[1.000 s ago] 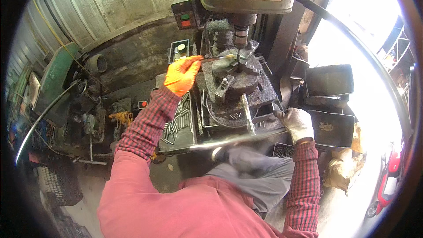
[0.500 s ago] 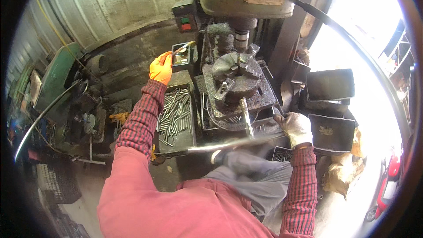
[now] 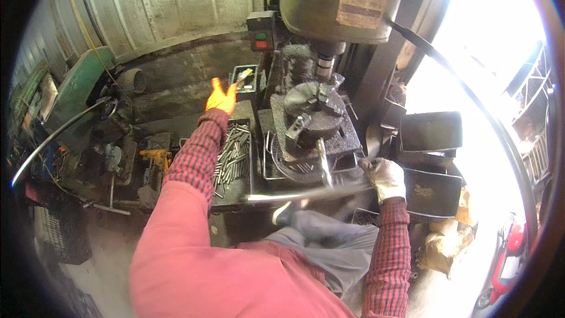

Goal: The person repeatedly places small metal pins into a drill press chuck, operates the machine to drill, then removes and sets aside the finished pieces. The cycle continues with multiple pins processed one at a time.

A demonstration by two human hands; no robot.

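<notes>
My left hand (image 3: 221,99) wears an orange glove, thumb and fingers apart. It is beside a small brush (image 3: 245,75) with pale yellow bristles, which rests over a small dark-rimmed tray (image 3: 236,88). My right hand (image 3: 386,179), in a dirty white glove, is closed at the right end of a long metal bar (image 3: 306,195); its fingers partly hide the grip. Between my hands, a round chuck (image 3: 306,101) sits beneath the drill press head (image 3: 321,6). A metal handle (image 3: 323,162) sticks out from the chuck toward me.
A tray (image 3: 236,195) of short metal rods (image 3: 236,159) is below my left forearm. Dark bins (image 3: 432,132) stand at right, near crumpled brown paper (image 3: 445,247). A switch box (image 3: 261,30) with green and red buttons is behind. A green machine (image 3: 76,103) stands at left.
The brush, held in my left hand before, now lies at the small tray, and the left fingers have opened. My right hand keeps its place at the bar. The view has shifted slightly.
</notes>
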